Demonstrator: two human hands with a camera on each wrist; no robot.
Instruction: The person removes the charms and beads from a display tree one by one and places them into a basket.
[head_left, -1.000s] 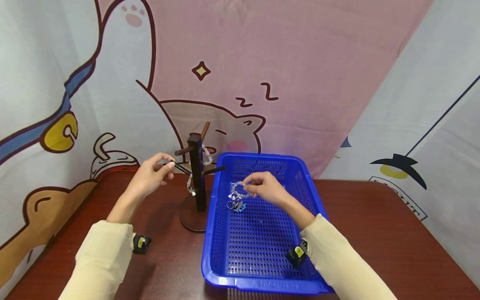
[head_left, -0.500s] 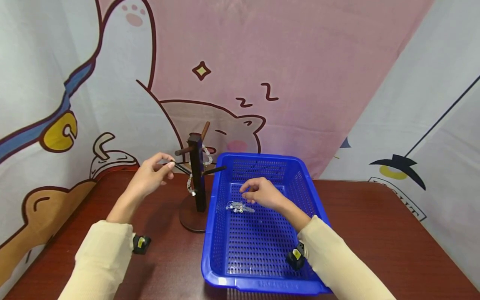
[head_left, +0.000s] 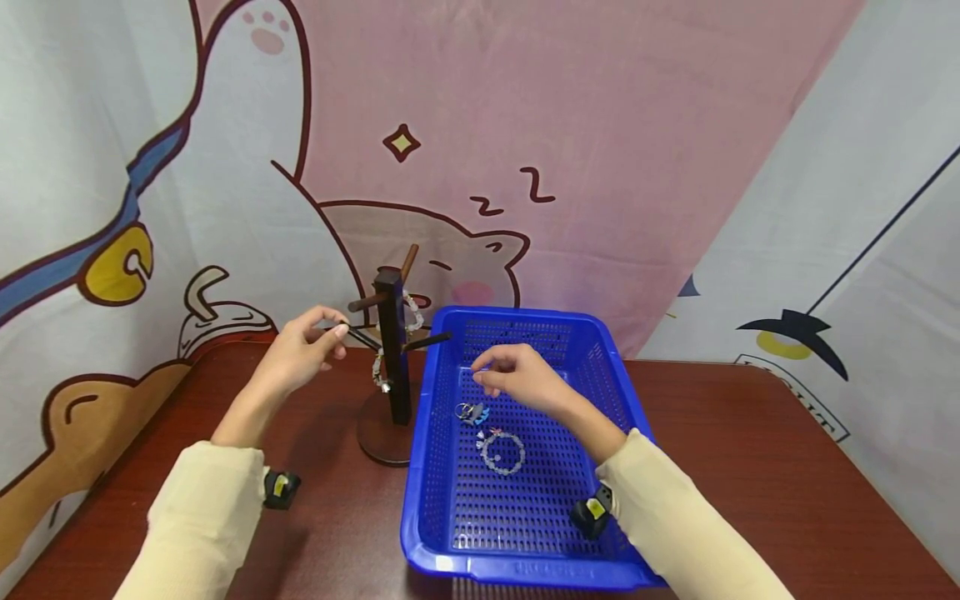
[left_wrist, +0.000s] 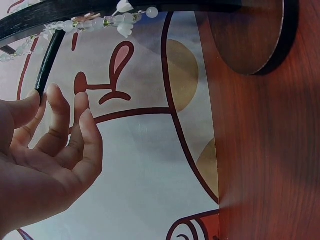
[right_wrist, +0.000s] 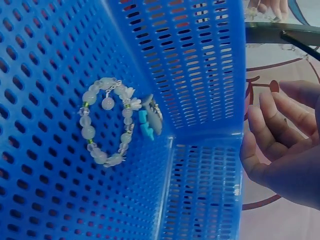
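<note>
A beaded bracelet [right_wrist: 88,132] lies flat on the bottom of the blue basket [head_left: 517,570], just beside a small charm [right_wrist: 155,121] of grey and light blue. Above them I see the right hand [head_left: 525,379], its fingers loosely bent around nothing. The left hand [head_left: 298,352] pinches the end of a dark peg [left_wrist: 49,62] on the wooden stand [head_left: 393,358], where other bracelets [head_left: 381,371] hang. Basket and stand are on the brown table [head_left: 750,467].
</note>
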